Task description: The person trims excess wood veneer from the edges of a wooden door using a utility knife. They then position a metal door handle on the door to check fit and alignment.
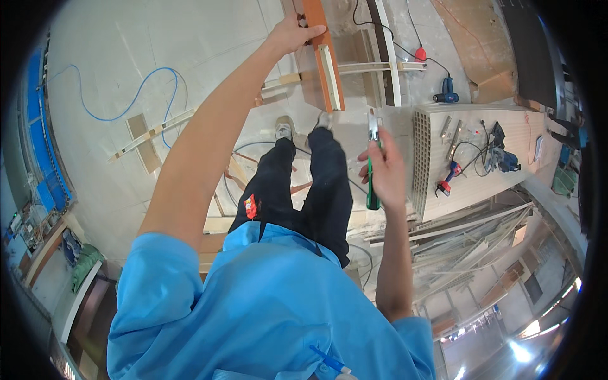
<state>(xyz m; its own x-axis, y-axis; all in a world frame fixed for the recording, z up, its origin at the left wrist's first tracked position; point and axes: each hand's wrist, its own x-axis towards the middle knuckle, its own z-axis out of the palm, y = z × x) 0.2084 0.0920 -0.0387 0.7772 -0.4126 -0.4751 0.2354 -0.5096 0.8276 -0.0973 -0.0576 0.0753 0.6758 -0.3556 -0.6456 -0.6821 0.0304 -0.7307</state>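
"Where is the orange-brown board [322, 39] sitting?"

"It's lying at the top centre, its near end pointing toward the person's shoes [284, 130]. A narrow cream strip [329, 76] is running along its lower part."

"And the left hand [294, 35]?"

"It's clamping the board's left edge, with the thumb reaching over the face."

"What about the right hand [386, 171]?"

"That one is gripping a green-handled tool [372, 197], whose metal head is pointing upward, apart from the board. I can't tell its exact kind. The two hands are working well apart."

"Anything else around?"

"A blue air-line-like hose [140, 88] is curving over the floor [209, 38] on the left. Over on the right, a corded blue power tool [447, 97] is resting near a stack of cream hollow panels [430, 145], and a red-and-blue power tool [454, 170] is lying on that stack."
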